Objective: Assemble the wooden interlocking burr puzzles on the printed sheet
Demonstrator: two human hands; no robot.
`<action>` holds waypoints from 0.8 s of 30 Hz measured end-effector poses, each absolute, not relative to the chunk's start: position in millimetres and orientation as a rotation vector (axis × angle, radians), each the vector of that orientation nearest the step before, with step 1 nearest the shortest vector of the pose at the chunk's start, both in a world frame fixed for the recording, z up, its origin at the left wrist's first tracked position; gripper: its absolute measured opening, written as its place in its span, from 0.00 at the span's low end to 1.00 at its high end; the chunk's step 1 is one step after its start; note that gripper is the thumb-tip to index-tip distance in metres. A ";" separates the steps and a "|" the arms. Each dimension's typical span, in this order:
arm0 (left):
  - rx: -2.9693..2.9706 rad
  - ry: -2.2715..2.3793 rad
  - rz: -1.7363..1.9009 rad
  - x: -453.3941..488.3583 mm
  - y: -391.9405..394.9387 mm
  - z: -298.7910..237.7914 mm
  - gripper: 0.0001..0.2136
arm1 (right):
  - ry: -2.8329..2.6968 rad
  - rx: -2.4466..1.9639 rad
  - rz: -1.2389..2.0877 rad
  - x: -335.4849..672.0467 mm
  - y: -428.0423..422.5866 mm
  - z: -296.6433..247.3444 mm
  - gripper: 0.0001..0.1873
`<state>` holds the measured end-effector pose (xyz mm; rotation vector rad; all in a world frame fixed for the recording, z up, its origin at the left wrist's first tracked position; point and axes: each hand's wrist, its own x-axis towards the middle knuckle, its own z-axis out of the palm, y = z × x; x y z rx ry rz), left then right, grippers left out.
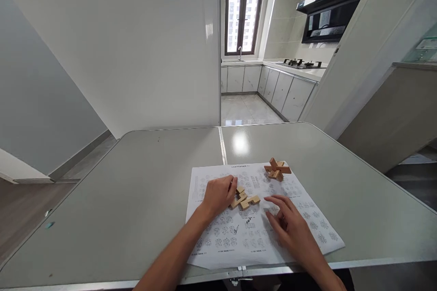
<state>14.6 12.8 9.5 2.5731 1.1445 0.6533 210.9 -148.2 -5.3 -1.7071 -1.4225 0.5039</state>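
Note:
Several notched wooden puzzle pieces [250, 202] lie close together on a large printed sheet [221, 254]. My left hand [220, 194] is closed, its fingers curled at the left edge of these pieces. Whatever is inside those fingers is hidden. To the right of the pieces, my right hand [287, 223] hovers over or rests on the paper, thumb and index finger apart, holding nothing that I can see. Near the sheet's top right corner stands an interlocked wooden burr puzzle [277, 169], darker than the loose pieces.
The sheet, covered in small diagrams, lies on a grey-green folding table [143, 200] with a metal centre seam and edge. Beyond it are a white wall panel [153, 45] and a kitchen with a gas stove [302, 63] and a window [244, 13].

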 end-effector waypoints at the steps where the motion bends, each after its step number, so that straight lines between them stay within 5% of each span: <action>1: 2.571 1.139 0.644 14.4 12.6 10.6 0.21 | -1.457 -1.690 0.490 208.6 -147.4 -4.7 0.20; 13: 2.305 0.774 0.461 -8.9 15.0 27.9 0.15 | -1.647 -1.670 0.488 198.2 -128.3 -5.5 0.12; 20: 2.191 0.500 0.370 -30.2 27.2 35.9 0.45 | -1.307 -1.631 0.891 209.2 -140.2 0.2 0.19; 24: 2.217 0.474 0.328 -28.8 26.7 36.7 0.45 | -1.020 -1.486 1.163 205.4 -141.1 7.7 0.27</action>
